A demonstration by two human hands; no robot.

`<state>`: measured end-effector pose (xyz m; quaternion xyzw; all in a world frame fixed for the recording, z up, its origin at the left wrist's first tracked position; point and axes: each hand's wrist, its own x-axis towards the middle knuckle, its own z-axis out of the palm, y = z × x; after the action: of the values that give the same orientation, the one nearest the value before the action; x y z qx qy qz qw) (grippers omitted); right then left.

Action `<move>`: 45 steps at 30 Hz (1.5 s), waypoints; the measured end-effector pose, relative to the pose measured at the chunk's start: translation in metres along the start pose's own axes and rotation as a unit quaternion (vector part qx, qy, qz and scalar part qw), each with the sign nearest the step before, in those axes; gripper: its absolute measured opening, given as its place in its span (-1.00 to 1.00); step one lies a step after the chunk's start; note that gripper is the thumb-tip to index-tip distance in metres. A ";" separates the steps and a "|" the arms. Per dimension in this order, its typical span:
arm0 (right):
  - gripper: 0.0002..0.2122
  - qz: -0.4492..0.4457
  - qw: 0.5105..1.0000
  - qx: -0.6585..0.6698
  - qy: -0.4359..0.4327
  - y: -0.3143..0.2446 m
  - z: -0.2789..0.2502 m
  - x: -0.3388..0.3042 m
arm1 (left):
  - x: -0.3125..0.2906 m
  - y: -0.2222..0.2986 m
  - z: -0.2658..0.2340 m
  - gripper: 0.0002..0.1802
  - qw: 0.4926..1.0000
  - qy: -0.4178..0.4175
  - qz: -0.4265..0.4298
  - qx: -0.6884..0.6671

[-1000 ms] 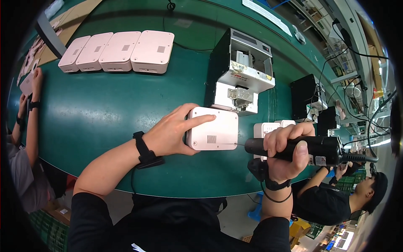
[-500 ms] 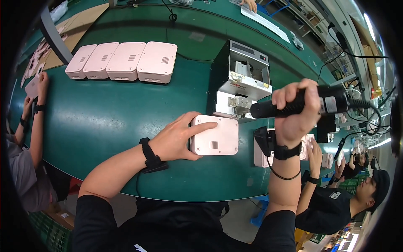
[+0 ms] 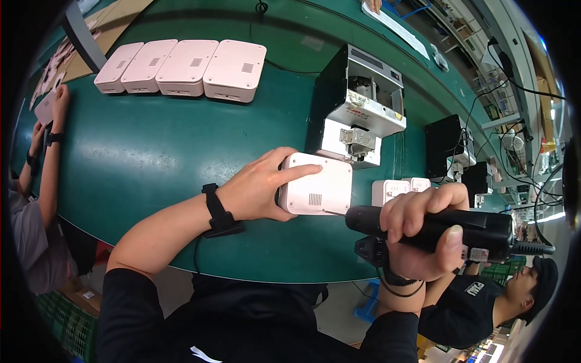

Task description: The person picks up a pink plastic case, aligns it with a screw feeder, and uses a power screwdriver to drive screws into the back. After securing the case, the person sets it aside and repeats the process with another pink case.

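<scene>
A pale pink box-shaped device with rounded corners, vent slots and corner holes lies on the green table. My left hand grips it from the left, thumb on the near side and index finger stretched over its top. My right hand is wrapped round a black corded electric screwdriver, held nearly level. Its thin bit points left and reaches the near edge of the device; whether the tip touches a hole I cannot tell. Just beyond the device stands a black and silver screw feeder.
Several similar pink devices stand in a row at the far left. More white-pink units lie to the right, near other black machines. One co-worker's hands hold a pink part at the left; another person sits at the right.
My right hand has brought the screwdriver from the screw feeder down toward me, its bit now at the device's near edge. My left hand keeps its grip on the device.
</scene>
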<state>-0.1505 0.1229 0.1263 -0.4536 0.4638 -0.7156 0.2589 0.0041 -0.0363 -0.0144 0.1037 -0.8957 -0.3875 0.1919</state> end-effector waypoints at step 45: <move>-0.58 0.053 0.998 -0.009 0.012 0.010 -0.005 -0.011 | 0.001 0.027 -0.007 -0.28 0.987 0.005 0.138 0.084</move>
<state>-0.1508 0.1295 0.1121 -0.4224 0.4965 -0.7020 0.2869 0.0051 -0.0229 0.0106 -0.0034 -0.9298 -0.2803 0.2384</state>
